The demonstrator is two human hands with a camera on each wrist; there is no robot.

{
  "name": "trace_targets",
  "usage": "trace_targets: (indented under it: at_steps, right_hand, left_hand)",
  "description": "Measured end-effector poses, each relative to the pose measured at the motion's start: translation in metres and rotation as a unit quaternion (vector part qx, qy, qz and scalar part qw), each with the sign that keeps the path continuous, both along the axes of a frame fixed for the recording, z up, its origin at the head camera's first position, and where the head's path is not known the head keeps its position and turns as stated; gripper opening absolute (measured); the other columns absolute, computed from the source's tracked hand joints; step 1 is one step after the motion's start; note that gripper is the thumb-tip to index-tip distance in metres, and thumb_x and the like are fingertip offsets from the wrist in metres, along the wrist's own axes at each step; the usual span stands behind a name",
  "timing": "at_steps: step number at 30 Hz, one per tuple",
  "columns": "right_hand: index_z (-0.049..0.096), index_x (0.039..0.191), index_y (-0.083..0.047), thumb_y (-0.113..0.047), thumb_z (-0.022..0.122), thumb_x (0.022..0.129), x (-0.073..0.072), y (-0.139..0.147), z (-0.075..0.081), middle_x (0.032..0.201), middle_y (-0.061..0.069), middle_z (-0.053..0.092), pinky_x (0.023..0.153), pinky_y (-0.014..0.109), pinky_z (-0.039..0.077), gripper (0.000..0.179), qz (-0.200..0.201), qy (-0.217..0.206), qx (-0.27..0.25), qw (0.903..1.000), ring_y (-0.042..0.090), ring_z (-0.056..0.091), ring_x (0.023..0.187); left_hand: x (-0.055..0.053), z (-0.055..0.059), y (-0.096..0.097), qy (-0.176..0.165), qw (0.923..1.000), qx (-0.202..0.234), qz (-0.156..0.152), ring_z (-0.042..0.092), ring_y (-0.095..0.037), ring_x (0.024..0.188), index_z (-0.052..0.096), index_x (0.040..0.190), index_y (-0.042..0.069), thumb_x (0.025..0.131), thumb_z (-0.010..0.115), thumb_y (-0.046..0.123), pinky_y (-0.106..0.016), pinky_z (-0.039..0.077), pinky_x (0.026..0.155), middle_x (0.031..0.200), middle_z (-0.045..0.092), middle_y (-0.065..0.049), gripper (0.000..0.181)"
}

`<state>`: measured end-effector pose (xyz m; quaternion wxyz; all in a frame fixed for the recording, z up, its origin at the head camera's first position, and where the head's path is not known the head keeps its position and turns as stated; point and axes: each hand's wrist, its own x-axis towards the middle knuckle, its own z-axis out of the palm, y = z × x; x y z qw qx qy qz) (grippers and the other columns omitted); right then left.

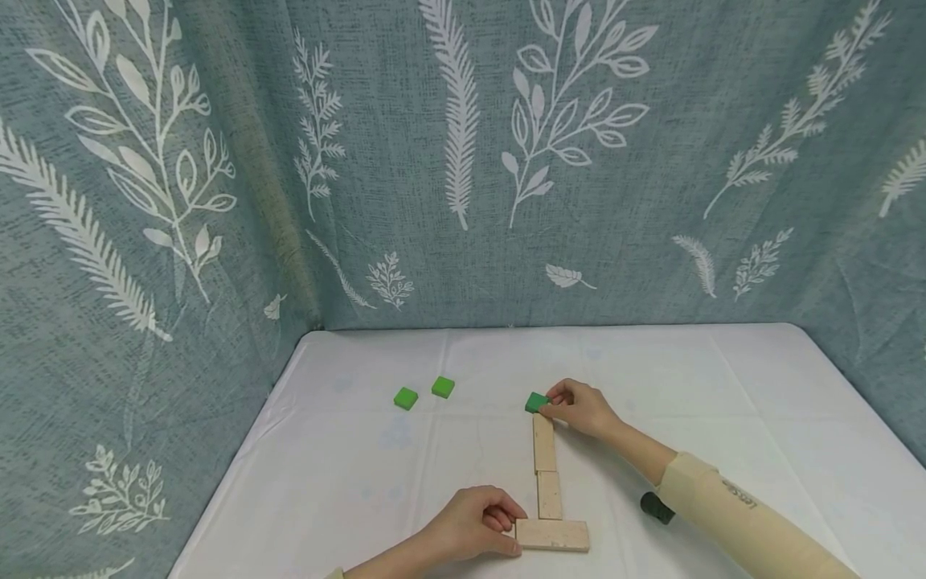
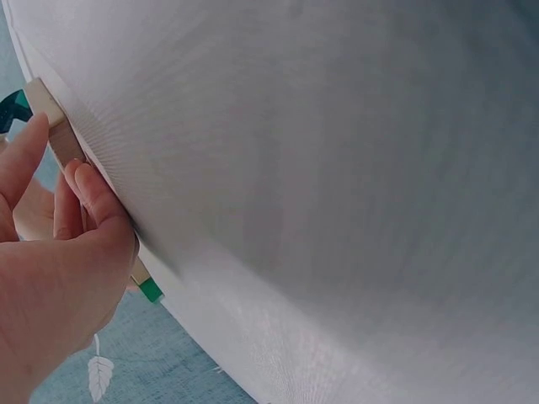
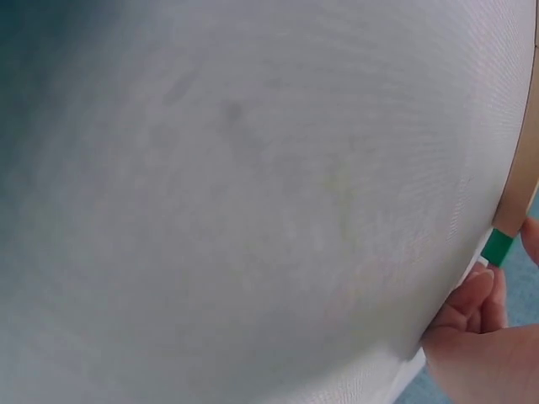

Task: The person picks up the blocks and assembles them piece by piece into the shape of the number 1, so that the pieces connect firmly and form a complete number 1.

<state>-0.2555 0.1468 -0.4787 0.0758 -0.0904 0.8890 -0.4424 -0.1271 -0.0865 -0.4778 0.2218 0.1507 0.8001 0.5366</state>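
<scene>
Several plain wooden blocks lie flat on a white-covered table. Two of them, an upper block (image 1: 544, 444) and a lower block (image 1: 550, 495), form an upright line above a crosswise wooden block (image 1: 553, 535). My left hand (image 1: 470, 523) holds the left end of that crosswise block between thumb and fingers; the block also shows in the left wrist view (image 2: 61, 130). Up at the far end of the line, my right hand (image 1: 584, 408) pinches a dark green square block (image 1: 536, 402) by its right side. That green block (image 3: 498, 247) meets the wooden block's end in the right wrist view.
Two light green square blocks, a left one (image 1: 406, 398) and a right one (image 1: 444, 387), lie apart on the far left of the table (image 1: 325, 458). Beside the right sleeve sits a small black object (image 1: 657, 508), partly covered. A leaf-patterned curtain (image 1: 405, 161) hangs behind.
</scene>
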Motion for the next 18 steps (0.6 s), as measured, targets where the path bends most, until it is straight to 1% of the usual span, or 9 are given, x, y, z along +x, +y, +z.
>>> trace_targets:
  at_steps: [11, 18]
  right_hand:
    - [0.065, 0.101, -0.002, -0.021, 0.070, 0.090, 0.0002, 0.0008, -0.0002, 0.083, 0.002, 0.060, 0.062, 0.029, 0.042, 0.022, -0.003, 0.004, 0.005, 1.0000, 0.014, 0.051, 0.070]
    - [0.064, 0.101, -0.002, -0.021, 0.070, 0.090, -0.0015, 0.0020, -0.0033, 0.083, 0.002, 0.060, 0.062, 0.029, 0.042, 0.022, 0.002, 0.007, 0.000, 1.0000, 0.015, 0.051, 0.071]
  left_hand:
    - [0.0016, 0.0019, 0.0010, -0.002, 1.0000, -0.002, 0.002, 0.052, -0.005, 0.067, 0.071, 0.092, 0.009, 0.069, 0.084, -0.003, -0.016, 0.045, 0.063, 0.077, 0.059, 0.002, 0.028]
    - [0.0006, 0.0022, 0.0002, 0.001, 1.0000, 0.001, -0.007, 0.053, -0.005, 0.067, 0.071, 0.093, 0.009, 0.070, 0.084, -0.002, -0.016, 0.045, 0.064, 0.077, 0.059, 0.002, 0.028]
